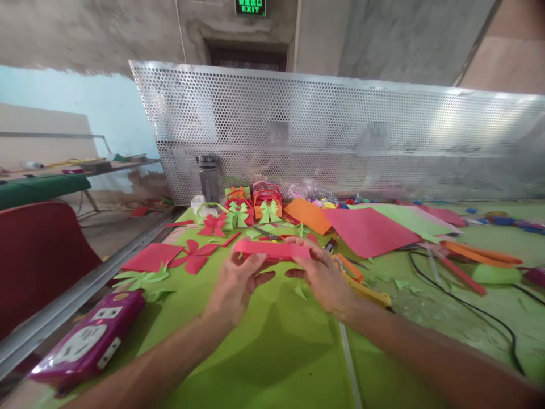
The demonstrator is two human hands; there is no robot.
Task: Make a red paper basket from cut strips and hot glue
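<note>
A folded strip of red paper (275, 249) is held level above the green table (272, 352). My left hand (238, 278) pinches its left end, thumb on the near face. At the other end, my right hand (319, 275) grips it between thumb and fingers. Just beyond the strip lie scissors (266, 233) among green and red scraps. To the left are a red paper flower shape (194, 256) and a red sheet (151, 257). Small paper bags with bows (268, 211) stand farther back.
A purple pencil case (91, 338) sits at the left edge. Red (370, 230) and orange (309, 214) sheets lie right of centre. A black cable (464, 304) and a yellow-handled tool (366, 291) are on the right. A bottle (208, 179) stands before the perforated metal panel (323, 130).
</note>
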